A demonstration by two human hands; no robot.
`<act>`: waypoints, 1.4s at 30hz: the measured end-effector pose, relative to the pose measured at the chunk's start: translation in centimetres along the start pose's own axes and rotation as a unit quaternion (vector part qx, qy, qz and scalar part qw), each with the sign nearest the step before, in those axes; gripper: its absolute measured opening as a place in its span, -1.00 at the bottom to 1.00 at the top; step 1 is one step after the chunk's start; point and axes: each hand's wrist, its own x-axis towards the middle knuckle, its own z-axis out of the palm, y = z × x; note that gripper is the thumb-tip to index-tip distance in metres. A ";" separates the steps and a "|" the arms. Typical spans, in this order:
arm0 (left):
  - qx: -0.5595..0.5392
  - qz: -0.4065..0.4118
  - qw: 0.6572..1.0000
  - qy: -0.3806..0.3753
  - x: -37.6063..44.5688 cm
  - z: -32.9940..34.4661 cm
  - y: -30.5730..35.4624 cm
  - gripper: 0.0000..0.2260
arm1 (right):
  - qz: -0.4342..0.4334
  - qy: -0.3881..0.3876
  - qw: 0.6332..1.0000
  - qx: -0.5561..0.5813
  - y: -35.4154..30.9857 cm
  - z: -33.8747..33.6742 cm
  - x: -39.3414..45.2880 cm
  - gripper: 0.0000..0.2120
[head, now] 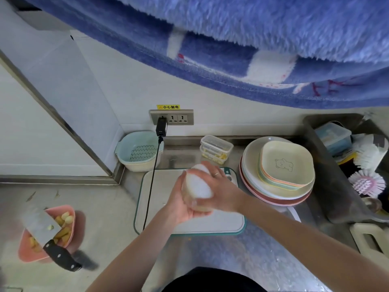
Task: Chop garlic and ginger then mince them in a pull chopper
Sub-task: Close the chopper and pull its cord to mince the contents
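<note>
Forearms: reaching up from six o'clock toward the cutting board (160,207).
Pull chopper (196,186): hovering over the board's centre — light, smooth plastic, probably slippery.
Left hand (181,207): cupping the bowl underneath.
Right hand (219,186): wrapping the lid — best grip for twisting.
Cleaver (45,234): resting across the pink dish (27,247) at eight o'clock.

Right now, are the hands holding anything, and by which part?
Both hold the pull chopper above the cutting board. The left hand cups its base from below; the right hand wraps its white lid from the side.
</note>
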 end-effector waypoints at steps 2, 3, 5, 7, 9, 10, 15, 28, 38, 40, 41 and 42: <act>-0.019 0.050 0.998 -0.013 -0.1 0.7 -0.5 -0.27 | 0.081 0.026 0.991 0.106 0.1 0.0 0.4 -0.32; -0.012 0.067 0.997 -0.025 -0.1 1.0 -0.6 -0.27 | 0.104 0.034 0.986 0.126 0.2 0.0 0.5 -0.35; -0.001 0.085 0.995 -0.053 -0.3 1.1 -0.7 -0.26 | 0.110 0.029 0.987 0.113 0.1 0.1 0.5 -0.33; 0.000 0.073 0.996 -0.057 -0.2 0.8 -0.7 -0.24 | 0.093 0.010 0.992 0.082 -0.2 0.0 0.5 -0.30; -0.008 0.049 0.997 -0.063 -0.1 0.5 -0.7 -0.18 | 0.081 0.007 0.995 0.054 -0.8 -0.2 0.4 -0.28; -0.017 0.038 0.997 -0.067 -0.1 0.3 -0.6 -0.13 | 0.071 0.010 0.997 0.033 -1.1 -0.3 0.4 -0.28; 0.004 -0.004 1.000 -0.029 -0.2 -0.3 0.0 -0.05 | 0.026 0.010 0.998 -0.054 -2.1 -0.2 0.1 -0.34; 0.023 -0.109 0.991 -0.078 -0.7 -1.2 0.4 -0.16 | -0.090 -0.048 0.989 -0.105 -2.2 -1.4 -0.6 -0.27; -0.019 0.069 0.991 -0.110 0.6 -0.5 -0.9 -0.13 | 0.088 0.068 0.994 0.023 -2.6 -0.1 0.3 -0.41; -0.002 0.087 0.990 -0.112 0.8 -0.6 -0.6 -0.18 | 0.113 0.106 0.987 0.041 -2.8 0.5 0.5 -0.40; 0.005 0.091 0.990 -0.109 0.9 -0.8 -0.5 -0.19 | 0.122 0.117 0.985 0.044 -2.9 0.9 0.5 -0.40; 0.008 0.089 0.990 -0.107 1.1 -1.1 -0.4 -0.20 | 0.129 0.118 0.983 0.048 -3.0 1.3 0.5 -0.39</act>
